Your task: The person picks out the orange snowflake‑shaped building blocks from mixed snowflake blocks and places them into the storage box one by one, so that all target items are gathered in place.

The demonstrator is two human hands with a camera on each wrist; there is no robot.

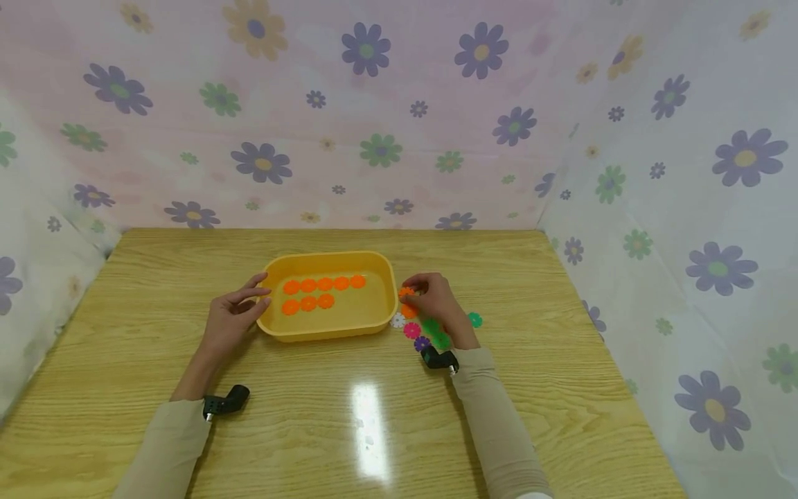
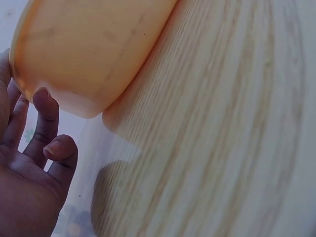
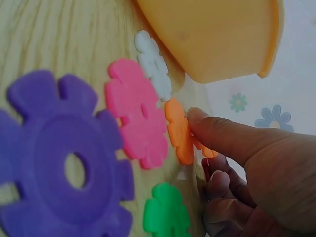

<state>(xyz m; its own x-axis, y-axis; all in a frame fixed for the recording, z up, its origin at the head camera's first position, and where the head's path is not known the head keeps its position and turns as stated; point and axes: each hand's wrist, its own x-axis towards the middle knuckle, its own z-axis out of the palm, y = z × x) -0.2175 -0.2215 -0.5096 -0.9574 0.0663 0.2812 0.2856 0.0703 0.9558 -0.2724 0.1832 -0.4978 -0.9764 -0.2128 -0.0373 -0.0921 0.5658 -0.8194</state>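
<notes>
A yellow plastic tray (image 1: 337,333) holds several orange flower-shaped discs (image 1: 308,285) in two rows, the nearer row having three. My left hand (image 1: 232,315) rests its fingertips against the tray's left end, fingers loosely bent, the outer wall (image 2: 94,49) beside them in the left wrist view. Just beyond the tray's right end, my right hand (image 1: 433,298) pinches an orange disc (image 1: 406,292) between thumb and fingers. Another orange disc (image 3: 180,131) lies right at the thumb tip in the right wrist view. The fingers partly hide the pinched disc.
Near the right hand lie a white disc (image 1: 398,320), a pink disc (image 1: 412,330), a purple disc (image 1: 422,344), green discs (image 1: 436,333) and a teal disc (image 1: 476,319). All are on the wooden table (image 1: 299,416). Flower-patterned cloth (image 1: 374,104) stands behind and at both sides.
</notes>
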